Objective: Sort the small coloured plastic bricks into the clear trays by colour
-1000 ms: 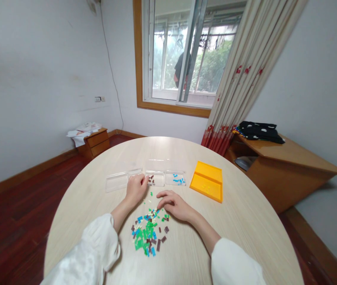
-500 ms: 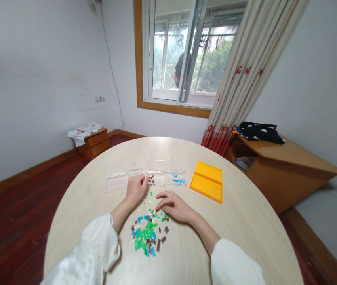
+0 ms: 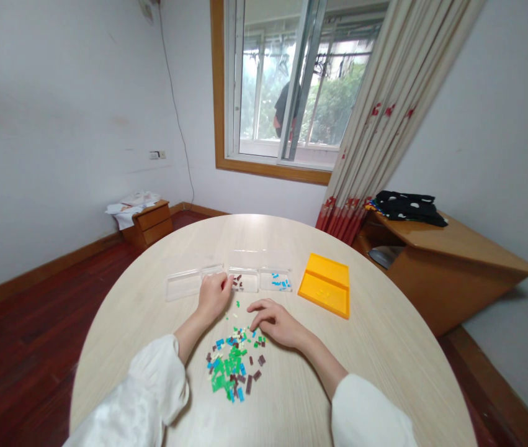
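My left hand (image 3: 214, 294) rests with curled fingers at the near edge of the clear plastic boxes, partly covering one compartment. Whatever it holds, if anything, is hidden. Brown bricks (image 3: 237, 282) lie in the compartment (image 3: 250, 282) just right of it. Light-blue bricks (image 3: 281, 284) are in the compartment beyond. My right hand (image 3: 278, 321) hovers low over the far right edge of a mixed pile of small toy bricks (image 3: 231, 363), coloured green, blue, brown and cream. Its fingers are bent and apart, and a blue brick (image 3: 253, 334) lies close under the fingertips.
An open yellow case (image 3: 324, 284) with a few yellow pieces stands right of the clear boxes on the round table (image 3: 384, 372). Another clear box (image 3: 183, 284) is on the left. A few stray green pieces (image 3: 238, 304) lie between my hands.
My right hand has shifted slightly right, its fingertips drawing off the pile's far edge. My left hand stays in place.
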Tool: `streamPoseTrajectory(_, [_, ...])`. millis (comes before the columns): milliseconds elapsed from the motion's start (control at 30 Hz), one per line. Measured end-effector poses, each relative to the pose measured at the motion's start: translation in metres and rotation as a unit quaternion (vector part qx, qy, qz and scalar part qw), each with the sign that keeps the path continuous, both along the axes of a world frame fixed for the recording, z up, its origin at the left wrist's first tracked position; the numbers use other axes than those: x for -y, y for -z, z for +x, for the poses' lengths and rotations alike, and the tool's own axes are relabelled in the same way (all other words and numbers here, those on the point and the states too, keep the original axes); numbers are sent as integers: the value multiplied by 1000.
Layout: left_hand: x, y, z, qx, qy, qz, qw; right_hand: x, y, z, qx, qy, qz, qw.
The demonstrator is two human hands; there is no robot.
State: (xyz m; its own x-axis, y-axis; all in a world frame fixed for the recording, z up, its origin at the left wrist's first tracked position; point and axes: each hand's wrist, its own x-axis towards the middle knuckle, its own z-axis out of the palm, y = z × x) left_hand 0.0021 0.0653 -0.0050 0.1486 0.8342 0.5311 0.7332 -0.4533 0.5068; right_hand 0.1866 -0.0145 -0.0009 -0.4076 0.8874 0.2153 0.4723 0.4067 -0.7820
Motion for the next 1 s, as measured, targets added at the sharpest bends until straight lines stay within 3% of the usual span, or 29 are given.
streamPoseTrajectory(1000, [-2,2,-1,-8,0,0,1000,-2,6,0,-26,19,-4,999])
